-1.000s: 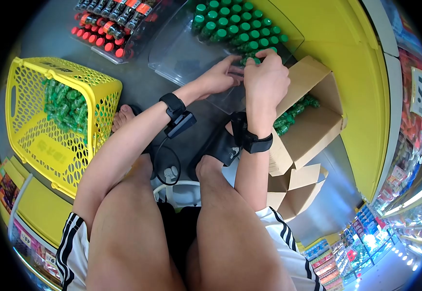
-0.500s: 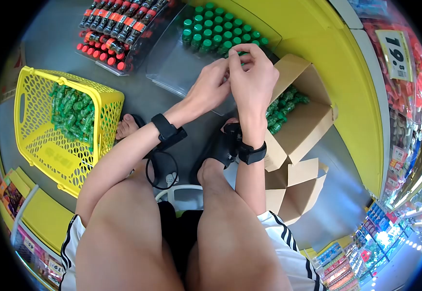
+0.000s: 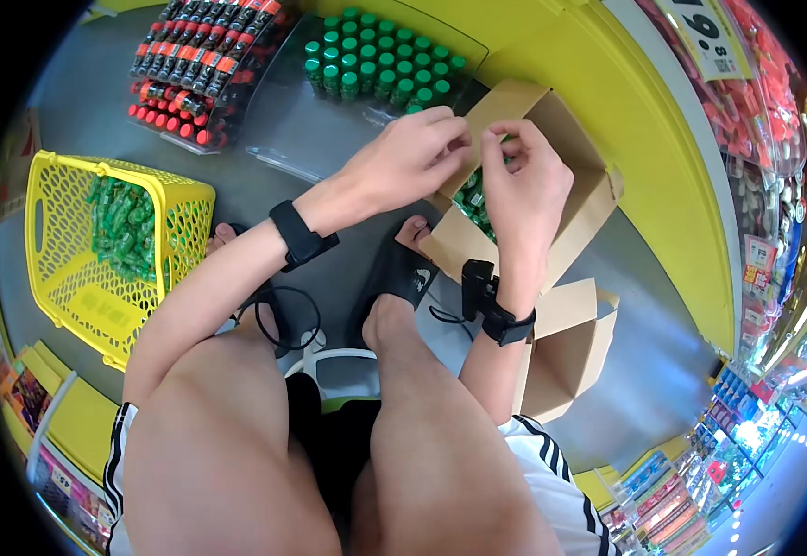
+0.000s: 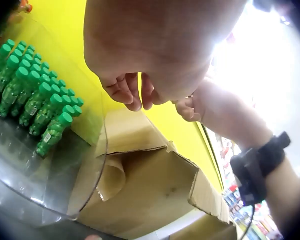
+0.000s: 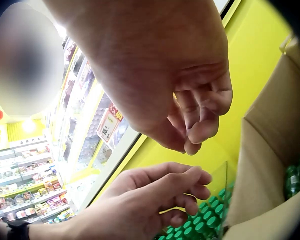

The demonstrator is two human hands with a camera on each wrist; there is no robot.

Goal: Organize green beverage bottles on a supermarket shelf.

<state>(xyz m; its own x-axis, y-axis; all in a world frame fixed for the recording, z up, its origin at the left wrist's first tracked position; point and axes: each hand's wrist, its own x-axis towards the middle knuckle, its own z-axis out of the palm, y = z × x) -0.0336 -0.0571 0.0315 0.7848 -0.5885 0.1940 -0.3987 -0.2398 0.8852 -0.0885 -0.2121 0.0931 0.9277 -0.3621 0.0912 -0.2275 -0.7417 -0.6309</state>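
**A:** What sits closest?

**B:** Bare knees and black shorts with white stripes. Past them is a black sandal [image 3: 402, 271] with a small white logo I cannot read.

**A:** And the hands?

**B:** Both hover over the open cardboard box [image 3: 591, 196], fingertips nearly meeting. The left hand [image 3: 408, 157] has a loose grip, with the fingers relaxed and nothing seen in it. The right hand [image 3: 526, 185] has its fingers curled, and I cannot tell whether that grip pinches anything.

**A:** Where is the box?

**B:** On the grey floor [image 3: 98, 120], just beyond the sandal and against the yellow shelf base [image 3: 644, 167]. Small green bottles [image 3: 471, 199] lie inside, their labels too small to read. A second box [image 3: 566, 357] lies nearer, beside the right forearm.

**A:** And to the left?

**B:** A yellow basket [image 3: 98, 306] holding green packets [image 3: 121, 227]. The mark on its wall is too blurred to read.

**A:** Farther out?

**B:** A clear tray [image 3: 292, 139] with upright green-capped bottles [image 3: 376, 65], then rows of red-capped bottles [image 3: 195, 65]. At top right, a price tag [image 3: 709, 32] reads "19." with a small 8.
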